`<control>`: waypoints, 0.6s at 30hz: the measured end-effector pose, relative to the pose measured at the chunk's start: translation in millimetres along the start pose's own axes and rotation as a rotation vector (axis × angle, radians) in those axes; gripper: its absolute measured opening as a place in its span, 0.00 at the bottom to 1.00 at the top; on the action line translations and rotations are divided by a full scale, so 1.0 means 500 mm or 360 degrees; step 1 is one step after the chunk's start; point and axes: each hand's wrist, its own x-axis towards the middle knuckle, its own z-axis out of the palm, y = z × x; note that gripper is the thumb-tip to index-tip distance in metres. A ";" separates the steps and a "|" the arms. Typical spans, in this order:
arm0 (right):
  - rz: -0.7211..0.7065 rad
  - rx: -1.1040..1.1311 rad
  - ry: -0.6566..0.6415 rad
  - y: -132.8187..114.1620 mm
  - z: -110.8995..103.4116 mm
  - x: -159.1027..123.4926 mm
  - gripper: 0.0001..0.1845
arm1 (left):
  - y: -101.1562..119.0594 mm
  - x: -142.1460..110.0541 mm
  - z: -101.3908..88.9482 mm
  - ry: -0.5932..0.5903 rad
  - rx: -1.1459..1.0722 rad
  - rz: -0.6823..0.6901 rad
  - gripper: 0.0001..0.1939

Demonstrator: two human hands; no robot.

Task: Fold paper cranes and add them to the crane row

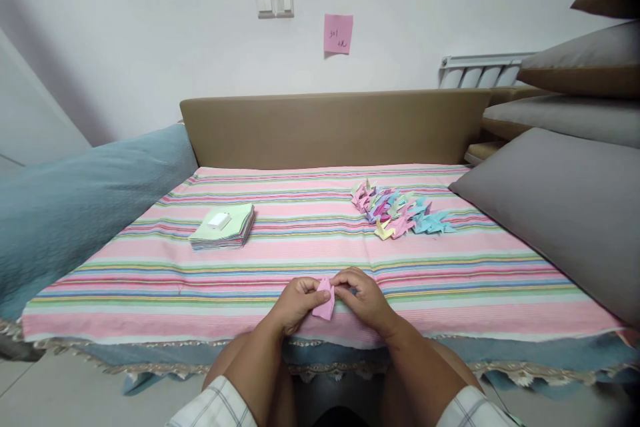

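Observation:
Between my two hands, over the front part of the striped cloth, is a small folded piece of pink paper [324, 305]. My left hand [299, 301] pinches it from the left, thumb lying across its face. From the other side, my right hand [364, 293] has its fingertips closed at the paper's upper right edge. The fold's exact shape is partly covered by my fingers. Farther back on the right lies a cluster of folded paper cranes [397, 210] in pink, blue, purple, yellow and green.
A stack of square paper [225, 233] with a small white object [219, 221] on top sits at left on the striped cloth [300, 253]. Grey cushions [565, 207] pile up on the right. A brown backrest [330, 130] runs along the wall, below a pink note [338, 33].

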 end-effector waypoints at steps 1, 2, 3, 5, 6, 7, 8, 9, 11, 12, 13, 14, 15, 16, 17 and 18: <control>-0.0025 -0.0023 -0.0007 0.001 0.000 0.000 0.06 | 0.000 0.000 0.000 0.0006 0.0005 0.0004 0.16; -0.0046 -0.0048 -0.0011 0.001 0.000 -0.001 0.06 | -0.001 0.000 0.000 0.0014 0.0008 0.0006 0.16; -0.0064 -0.0076 -0.0014 0.002 0.001 -0.002 0.06 | -0.001 0.000 0.000 0.0021 0.0011 0.0007 0.16; -0.0087 -0.0146 -0.0009 0.001 0.003 -0.003 0.07 | -0.003 0.001 0.001 0.0035 0.0023 0.0018 0.16; -0.0093 -0.0191 0.0000 0.000 0.005 -0.003 0.07 | -0.003 0.001 0.002 0.0044 0.0035 0.0031 0.17; -0.0097 -0.0238 0.0013 -0.001 0.006 -0.004 0.07 | -0.003 0.002 0.003 0.0057 0.0050 0.0048 0.17; -0.0102 -0.0285 0.0028 -0.002 0.008 -0.004 0.08 | -0.003 0.002 0.004 0.0071 0.0070 0.0064 0.17; -0.0108 -0.0328 0.0044 -0.003 0.010 -0.004 0.08 | -0.003 0.002 0.005 0.0082 0.0096 0.0075 0.17; -0.0130 -0.0394 0.0078 -0.006 0.013 -0.004 0.08 | -0.003 0.003 0.007 0.0090 0.0159 0.0081 0.17; -0.0145 -0.0416 0.0095 -0.008 0.014 -0.005 0.08 | -0.002 0.003 0.008 0.0087 0.0190 0.0083 0.17; -0.0158 -0.0433 0.0108 -0.009 0.016 -0.005 0.07 | -0.002 0.003 0.009 0.0084 0.0214 0.0087 0.17; -0.0169 -0.0445 0.0117 -0.010 0.017 -0.005 0.07 | -0.002 0.003 0.009 0.0088 0.0231 0.0094 0.17; -0.0178 -0.0452 0.0125 -0.010 0.017 -0.005 0.07 | -0.002 0.003 0.009 0.0096 0.0243 0.0102 0.17; -0.0187 -0.0455 0.0133 -0.011 0.018 -0.005 0.08 | -0.002 0.004 0.009 0.0107 0.0255 0.0110 0.17; -0.0195 -0.0452 0.0141 -0.011 0.018 -0.005 0.08 | -0.002 0.004 0.009 0.0116 0.0268 0.0116 0.17; -0.0207 -0.0442 0.0150 -0.011 0.018 -0.005 0.07 | -0.002 0.004 0.009 0.0122 0.0281 0.0120 0.17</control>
